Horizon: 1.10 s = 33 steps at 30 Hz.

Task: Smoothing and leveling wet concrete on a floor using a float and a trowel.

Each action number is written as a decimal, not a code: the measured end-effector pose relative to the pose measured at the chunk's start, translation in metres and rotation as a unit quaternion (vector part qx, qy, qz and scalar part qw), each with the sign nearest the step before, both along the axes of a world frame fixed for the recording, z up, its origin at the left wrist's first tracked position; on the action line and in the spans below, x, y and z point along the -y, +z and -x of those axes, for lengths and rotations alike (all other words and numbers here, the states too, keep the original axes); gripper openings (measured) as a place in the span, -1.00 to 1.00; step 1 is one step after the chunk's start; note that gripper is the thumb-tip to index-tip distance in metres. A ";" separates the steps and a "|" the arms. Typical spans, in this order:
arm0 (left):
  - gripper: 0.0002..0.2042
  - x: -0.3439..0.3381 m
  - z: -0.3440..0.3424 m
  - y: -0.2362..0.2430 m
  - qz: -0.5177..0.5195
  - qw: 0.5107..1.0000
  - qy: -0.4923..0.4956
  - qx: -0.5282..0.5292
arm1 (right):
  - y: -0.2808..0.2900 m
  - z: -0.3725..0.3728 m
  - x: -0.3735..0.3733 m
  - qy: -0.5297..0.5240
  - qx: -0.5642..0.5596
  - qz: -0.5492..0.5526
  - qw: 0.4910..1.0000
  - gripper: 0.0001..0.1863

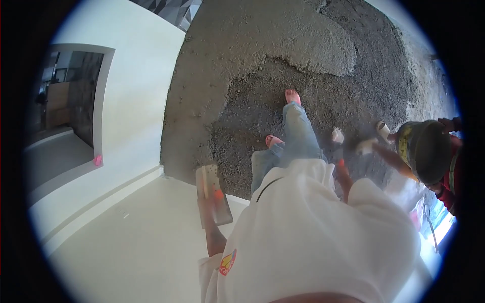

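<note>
My left hand (205, 203) grips a rectangular plastering trowel (224, 211) beside the pale wall at the lower left. Its flat plate has mortar stuck on it, and an orange-red spot shows near the handle. My right hand (341, 164) hangs beside my hip, smeared by motion; an orange-red patch shows there. A whitish blurred shape (337, 135) lies just beyond it, and I cannot tell whether my fingers hold it. Under my bare feet (292, 97) spreads dark, gravelly mortar (252, 96). A smoother grey layer (303, 40) covers the far part, ending in a ragged edge.
At the right another person (447, 197) in red holds a dark bucket (437, 151) with a yellow marking, close to my right side. A white wall (136, 76) with a window opening (70, 96) stands at the left. A pink scrap (97, 160) sits on the opening's corner.
</note>
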<state>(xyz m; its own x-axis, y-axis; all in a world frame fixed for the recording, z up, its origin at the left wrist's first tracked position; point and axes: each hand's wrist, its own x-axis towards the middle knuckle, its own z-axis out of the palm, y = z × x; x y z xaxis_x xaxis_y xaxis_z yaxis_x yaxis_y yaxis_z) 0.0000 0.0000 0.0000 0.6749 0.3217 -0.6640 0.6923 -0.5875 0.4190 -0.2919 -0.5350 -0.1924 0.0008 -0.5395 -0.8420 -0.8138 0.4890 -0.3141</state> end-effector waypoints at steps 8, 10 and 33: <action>-0.77 -0.037 0.073 0.014 -0.048 0.998 0.026 0.011 | -0.010 -0.131 0.028 0.322 0.099 0.192 0.922 -0.41; -0.77 -0.008 0.085 0.019 -0.033 0.998 0.050 0.021 | 0.004 -0.181 0.021 0.327 0.173 0.146 0.918 -0.55; -0.90 0.003 0.233 0.008 0.131 0.971 0.156 0.123 | 0.102 -0.050 -0.086 0.386 0.239 -0.155 0.877 -0.68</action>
<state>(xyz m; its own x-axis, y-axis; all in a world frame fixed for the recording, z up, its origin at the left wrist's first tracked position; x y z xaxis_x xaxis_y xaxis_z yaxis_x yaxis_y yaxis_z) -0.2330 -0.0030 0.0075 0.7203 0.3786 -0.5812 0.6793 -0.2160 0.7013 -0.2418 -0.4491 -0.0908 0.6589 0.0313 -0.7516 -0.7511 -0.0277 -0.6596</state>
